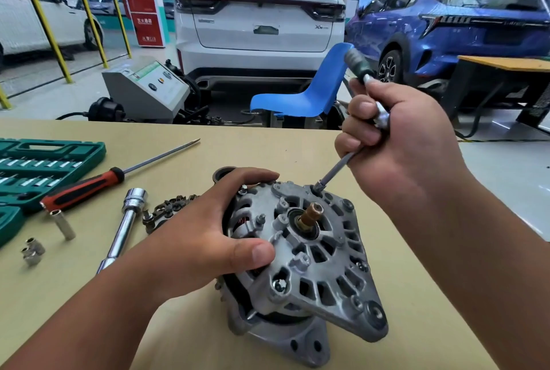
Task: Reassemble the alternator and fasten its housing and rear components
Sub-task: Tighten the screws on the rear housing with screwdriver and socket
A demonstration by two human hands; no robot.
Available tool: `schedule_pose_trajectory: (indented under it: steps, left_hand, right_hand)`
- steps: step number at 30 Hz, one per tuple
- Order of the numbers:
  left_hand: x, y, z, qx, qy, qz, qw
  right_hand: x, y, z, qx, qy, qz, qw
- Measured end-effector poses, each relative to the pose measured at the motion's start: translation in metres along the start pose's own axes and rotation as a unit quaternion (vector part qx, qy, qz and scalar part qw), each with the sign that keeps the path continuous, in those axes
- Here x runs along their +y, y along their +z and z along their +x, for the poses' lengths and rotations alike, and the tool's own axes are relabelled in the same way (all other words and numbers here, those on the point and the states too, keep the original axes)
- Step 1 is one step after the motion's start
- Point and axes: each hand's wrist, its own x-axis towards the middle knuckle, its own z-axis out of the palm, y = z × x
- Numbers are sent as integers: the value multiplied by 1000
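Head view: alternator (pixel 309 256) sits rear face up on the tan matte table (pixel 268 146), between both hands. Housing is cast grey metal with ribbed vent slots and bolt lugs at the corners; a copper-coloured shaft (pixel 309 215) sticks up at centre. Left hand (pixel 202 238) grasps the housing: fingers curl over its far-left rim, thumb presses on the rear face. Right hand (pixel 395 143) is clenched round the chrome shank of a socket driver (pixel 336 170). The dark ribbed handle juts above the fingers, and the thin shaft slants down-left from them to a socket tip seated on a bolt at the housing's far edge. Bare tabletop runs from the right fingers to the far table edge; the right edge passes under the right wrist. Left of the left fingers: dark rectifier part (pixel 166 209) just behind the knuckles, chrome extension bar (pixel 125 226), red-black screwdriver (pixel 86 188), loose chrome sockets (pixel 32 250). Further left is a green plastic socket case (pixel 44 161), open, with rows of chrome bits in its slots, cut off by the frame.
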Motion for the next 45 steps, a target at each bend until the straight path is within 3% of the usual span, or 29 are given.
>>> schedule_pose_trajectory:
  steps: [7,13,20,27,33,45]
  left_hand:
    - [0,1,1,1,6,-2,1000]
    - [0,1,1,-11,10,-1,1000]
    - [-4,-1,2,5,16,31,999]
    - [-6,0,3,0,19,11,1000]
    - [-7,1,3,4,20,-6,1000]
    - [-3,1,4,-20,11,-66,998]
  right_hand:
    - [2,-1,2,39,-9,43,998]
    - [-13,-23,15,-153,127,33,980]
    - [-19,-25,14,-287,164,-20,944]
    - [-29,-18,11,-239,145,-119,953]
    - [-15,-9,11,-107,91,15,990]
    - [1,-1,8,43,0,104,994]
